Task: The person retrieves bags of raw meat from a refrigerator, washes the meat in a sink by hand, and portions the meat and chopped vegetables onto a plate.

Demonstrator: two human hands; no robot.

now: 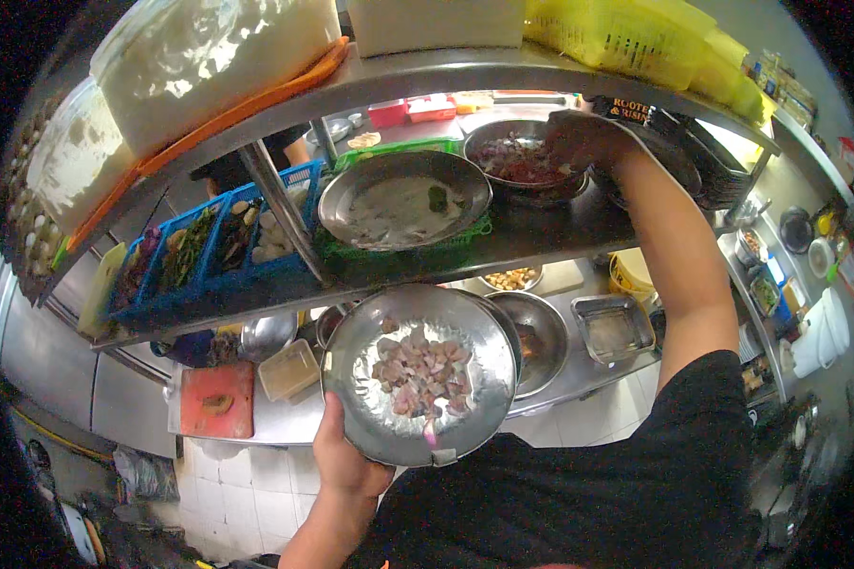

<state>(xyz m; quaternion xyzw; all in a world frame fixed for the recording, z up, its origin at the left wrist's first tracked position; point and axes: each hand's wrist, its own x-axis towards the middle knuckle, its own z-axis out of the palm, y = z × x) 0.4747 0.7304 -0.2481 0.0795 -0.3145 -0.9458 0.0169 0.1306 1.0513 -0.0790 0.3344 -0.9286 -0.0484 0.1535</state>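
Note:
My left hand (349,444) grips the lower left rim of a wide metal bowl (356,334), thumb on top. Chopped pinkish-grey pieces (423,370), perhaps onion, lie in the bowl, which is tipped toward me. On the steel shelf, my right hand (591,146) reaches to the right side of a metal bowl of chopped reddish-purple pieces (516,156). That hand is in dark shadow, so whether its fingers hold the rim or dip inside cannot be made out. Left of it sits a large, shallow metal bowl (406,206) with a small dark green clump on its bottom.
Blue baskets (213,220) of vegetables stand at the shelf's left, near a slanting steel post (277,203). White tubs (220,64) and a yellow basket (626,43) crowd the upper shelf. Below are a red cutting board (217,384), a wok-like pan (541,334) and a rectangular metal tray (614,331).

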